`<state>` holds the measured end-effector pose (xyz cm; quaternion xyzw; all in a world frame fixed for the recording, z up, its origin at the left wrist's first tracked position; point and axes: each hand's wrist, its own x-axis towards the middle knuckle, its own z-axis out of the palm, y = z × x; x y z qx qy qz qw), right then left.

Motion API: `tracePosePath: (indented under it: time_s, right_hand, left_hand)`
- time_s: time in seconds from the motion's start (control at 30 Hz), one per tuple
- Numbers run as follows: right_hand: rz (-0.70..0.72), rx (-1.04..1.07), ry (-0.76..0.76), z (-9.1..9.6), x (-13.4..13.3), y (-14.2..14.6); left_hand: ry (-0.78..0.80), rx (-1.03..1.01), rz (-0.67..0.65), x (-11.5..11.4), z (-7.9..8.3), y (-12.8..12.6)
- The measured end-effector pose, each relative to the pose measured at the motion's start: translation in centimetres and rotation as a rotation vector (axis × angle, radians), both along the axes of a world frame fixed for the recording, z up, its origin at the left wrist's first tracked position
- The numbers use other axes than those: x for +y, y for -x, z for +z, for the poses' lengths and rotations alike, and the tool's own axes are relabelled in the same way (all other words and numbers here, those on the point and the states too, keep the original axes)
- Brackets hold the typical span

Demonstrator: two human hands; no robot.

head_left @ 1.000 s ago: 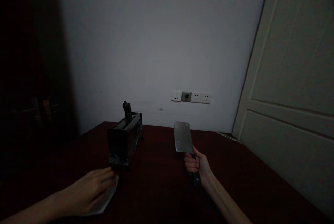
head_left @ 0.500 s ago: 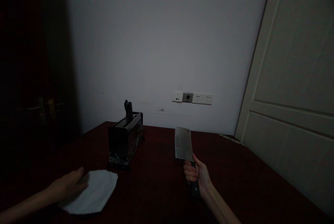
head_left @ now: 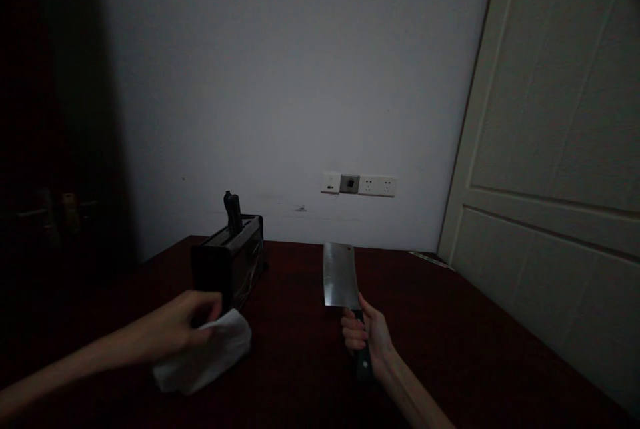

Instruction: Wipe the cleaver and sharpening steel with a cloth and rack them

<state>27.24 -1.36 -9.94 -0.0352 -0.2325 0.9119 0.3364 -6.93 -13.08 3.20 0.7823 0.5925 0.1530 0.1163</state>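
My right hand (head_left: 367, 332) is wrapped around the black handle of a cleaver (head_left: 340, 275), whose broad metal blade points up and away from me. At lower left, my left hand (head_left: 193, 322) pinches the upper edge of a white cloth (head_left: 213, 355), which hangs crumpled beneath the fingers. Just beyond that hand stands a dark knife block (head_left: 245, 262). Black handles (head_left: 233, 212) stick out of its top slot. Part of the block's lower front is hidden behind my left hand.
Everything stands on a dark red-brown table (head_left: 300, 349). Behind it rises a pale wall with a row of sockets (head_left: 357, 184). A light panelled door (head_left: 550, 229) is at the right, and a thin strip (head_left: 431, 259) lies near the table's back right edge.
My left hand has moved right and closed on the cloth, which is now lifted and crumpled instead of spread flat. The right hand keeps hold of the cleaver. The view has turned slightly right.
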Motion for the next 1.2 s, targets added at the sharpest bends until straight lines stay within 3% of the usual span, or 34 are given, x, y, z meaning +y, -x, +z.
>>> tracePosePath:
  time_s: [0.13, 0.23, 0.3, 0.37, 0.47, 0.57, 0.7, 0.8, 1.0, 1.2]
  right_hand:
    - [-0.006, -0.067, -0.009, -0.2, -0.1, 0.4]
    - [-0.090, -0.152, 0.019, -0.6, -0.3, 1.1]
    - [-0.203, -0.198, 0.054, -0.7, -0.5, 1.5]
    - [-0.211, -0.218, 0.075, -0.6, -0.8, 1.7]
    - [-0.042, -0.180, 0.034, -0.1, -1.3, 1.6]
    - [0.048, -0.117, -0.036, 0.2, -1.4, 1.5]
    - [0.052, -0.062, -0.065, 0.0, -1.3, 1.5]
    - [-0.001, -0.075, -0.062, -0.1, -1.2, 1.5]
    - [-0.044, -0.137, -0.035, 0.7, -1.2, 1.1]
    - [-0.089, -0.120, -0.061, 0.7, -1.1, 0.8]
  left_hand:
    - [-0.031, -0.100, -0.190, 1.1, 4.7, -7.2]
    - [-0.092, -0.178, -0.332, 3.8, 5.7, -11.3]
    - [-0.166, -0.195, -0.398, 6.7, 5.2, -13.3]
    - [-0.249, -0.169, -0.400, 10.3, 4.2, -14.7]
    - [-0.387, 0.010, -0.363, 15.1, 2.4, -16.0]
    - [-0.565, 0.197, -0.364, 17.7, 0.3, -17.0]
    - [-0.934, 0.370, -0.367, 17.3, -2.3, -18.6]
    - [-1.051, 0.377, -0.469, 16.4, -3.6, -19.4]
    - [-0.930, 0.264, -0.638, 15.8, -4.4, -19.4]
    - [-0.716, 0.296, -0.555, 14.1, -4.5, -19.4]
